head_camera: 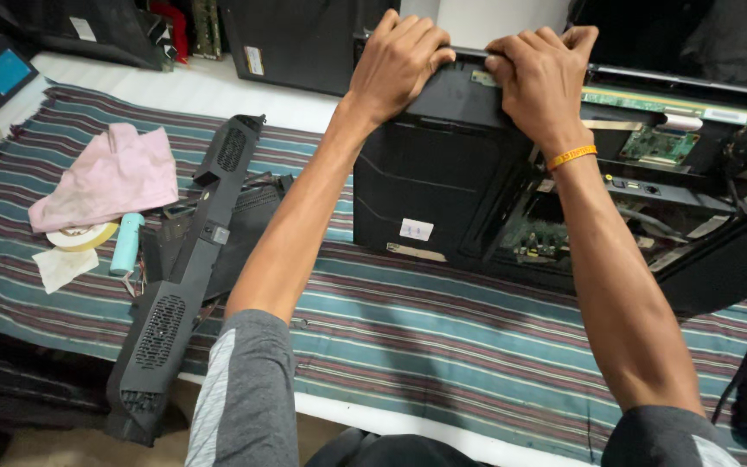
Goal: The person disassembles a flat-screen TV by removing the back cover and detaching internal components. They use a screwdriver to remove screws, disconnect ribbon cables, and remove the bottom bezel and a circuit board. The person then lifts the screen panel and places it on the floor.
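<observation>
Striped cloth [443, 346] in teal, maroon and grey is spread over a white surface [192, 91], seen from above.

Back cover [434, 173]: black plastic, belonging to an opened flat screen [693, 251] laid face down at the far right of the cloth. The cover is lifted at its far edge, and a small white sticker is carried near its near edge. Green circuit boards [659, 143] and cables are exposed to the right of it.

Left hand [397, 60]: clamped on the far top edge of the back cover, fingers curled over the rim.

Right hand [539, 73]: clamped on the same edge, just beside the left hand, fingers hooked over the rim. An orange wristband [572, 156] is worn on this wrist. Grey sleeves are seen on both upper arms at the near edge.

Long black panel [188, 277]: pierced with vent grilles, laid lengthwise at the left of the cloth, its near end hanging past the surface edge. A second dark part is lying partly under it.

Pink cloth [105, 177]: crumpled, at the far left.

Roll of tape [82, 235]: pale yellow, touching the near edge of the pink cloth.

Light blue cylinder [126, 244]: laid just right of the roll of tape.

White paper scrap [62, 266]: near the roll of tape, on its near side.

Dark equipment is stacked along the far edge of the surface.
</observation>
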